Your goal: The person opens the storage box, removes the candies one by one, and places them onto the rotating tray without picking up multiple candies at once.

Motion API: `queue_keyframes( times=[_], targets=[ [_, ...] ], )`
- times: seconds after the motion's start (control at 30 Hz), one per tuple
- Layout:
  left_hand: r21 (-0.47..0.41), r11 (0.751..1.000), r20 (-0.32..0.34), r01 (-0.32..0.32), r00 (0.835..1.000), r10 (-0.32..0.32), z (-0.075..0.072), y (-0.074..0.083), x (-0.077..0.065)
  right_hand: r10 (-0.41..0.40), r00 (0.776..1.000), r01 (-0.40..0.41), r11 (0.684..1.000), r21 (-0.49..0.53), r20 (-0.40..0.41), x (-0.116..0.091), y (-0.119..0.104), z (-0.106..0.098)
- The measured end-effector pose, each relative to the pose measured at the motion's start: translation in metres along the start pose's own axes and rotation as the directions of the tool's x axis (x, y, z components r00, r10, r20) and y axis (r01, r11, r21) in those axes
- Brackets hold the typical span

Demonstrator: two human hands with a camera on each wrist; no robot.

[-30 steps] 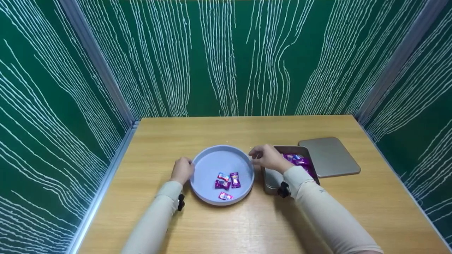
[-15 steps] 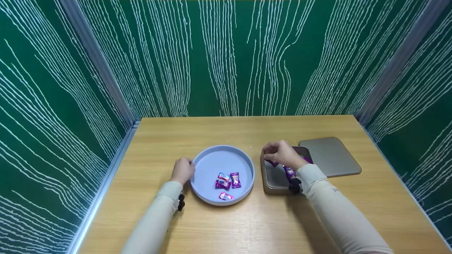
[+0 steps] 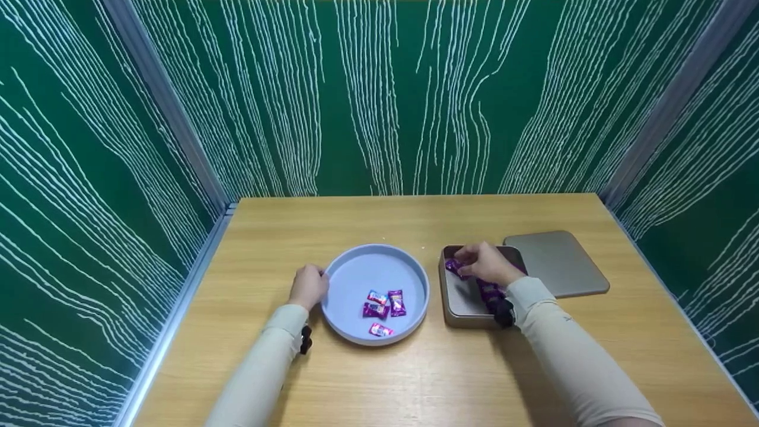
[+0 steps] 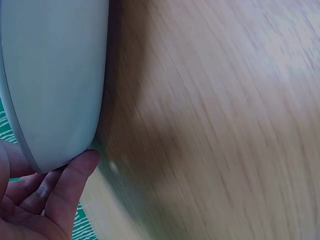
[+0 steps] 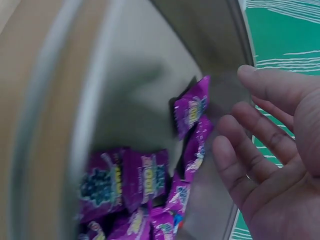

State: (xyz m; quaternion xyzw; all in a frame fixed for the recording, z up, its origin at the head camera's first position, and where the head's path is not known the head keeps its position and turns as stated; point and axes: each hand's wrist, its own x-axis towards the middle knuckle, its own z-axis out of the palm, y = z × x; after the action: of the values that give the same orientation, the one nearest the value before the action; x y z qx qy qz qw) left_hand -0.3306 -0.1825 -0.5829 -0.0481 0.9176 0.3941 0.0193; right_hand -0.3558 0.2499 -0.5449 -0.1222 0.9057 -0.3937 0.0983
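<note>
My left hand [image 3: 308, 286] pinches the left rim of a round, pale blue tray [image 3: 353, 273]; in the left wrist view its fingers [image 4: 70, 187] press against the tray's outer wall. Several wrapped candies [image 3: 397, 302], mostly purple, lie in the tray's front half. My right hand [image 3: 489, 264] is over a rectangular metal tin [image 3: 471, 321] to the tray's right. In the right wrist view its fingers [image 5: 260, 125] are loosely bent, with nothing between them. Beside the fingertips, purple candies [image 5: 192, 107] lie along the tin's wall, and several more are heaped nearer the camera.
The tin's flat metal lid [image 3: 557, 264] lies on the wooden table [image 3: 379, 385], behind and right of the tin. Green walls [image 3: 409, 118] with white wavy lines enclose the table at the back and both sides.
My right hand has moved from beside the tray's right rim rightward to over the tin. My left hand stays on the tray rim, and the candies in the tray lie as before.
</note>
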Motion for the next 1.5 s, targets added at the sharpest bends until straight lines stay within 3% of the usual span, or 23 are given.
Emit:
queue_keyframes(
  times=[0.17,0.23,0.47,0.67,0.93,1.13,1.5],
  targets=[
    [0.038,0.999,-0.017,-0.007,1.0,0.007,0.0,0.001,0.0,0.025,1.0,-0.025,1.0,-0.007,0.017,0.001,0.006,0.002],
    [0.048,0.998,-0.01,0.035,0.999,-0.034,-0.006,0.017,-0.011,0.026,0.999,-0.026,0.999,-0.022,0.024,0.002,0.008,0.003],
    [0.087,0.995,-0.023,0.04,0.999,-0.038,-0.005,0.018,-0.011,-0.003,0.998,0.009,0.994,-0.107,0.056,0.003,0.01,0.006],
    [0.078,0.996,-0.021,0.038,0.999,-0.037,-0.006,0.019,-0.012,0.033,0.997,-0.022,0.99,-0.142,0.075,0.001,0.009,0.008],
    [0.082,0.996,-0.01,0.043,0.999,-0.042,-0.006,0.018,-0.012,-0.076,0.992,0.091,0.984,-0.154,0.102,0.0,0.012,0.016],
    [0.088,0.995,-0.006,0.048,0.999,-0.048,-0.005,0.017,-0.011,-0.105,0.991,0.113,0.989,-0.099,0.086,0.0,0.014,0.021],
    [0.062,0.997,0.008,0.055,0.998,-0.055,-0.005,0.015,-0.01,-0.147,0.982,0.166,0.97,-0.177,0.115,-0.001,0.017,0.027]
  ],
)
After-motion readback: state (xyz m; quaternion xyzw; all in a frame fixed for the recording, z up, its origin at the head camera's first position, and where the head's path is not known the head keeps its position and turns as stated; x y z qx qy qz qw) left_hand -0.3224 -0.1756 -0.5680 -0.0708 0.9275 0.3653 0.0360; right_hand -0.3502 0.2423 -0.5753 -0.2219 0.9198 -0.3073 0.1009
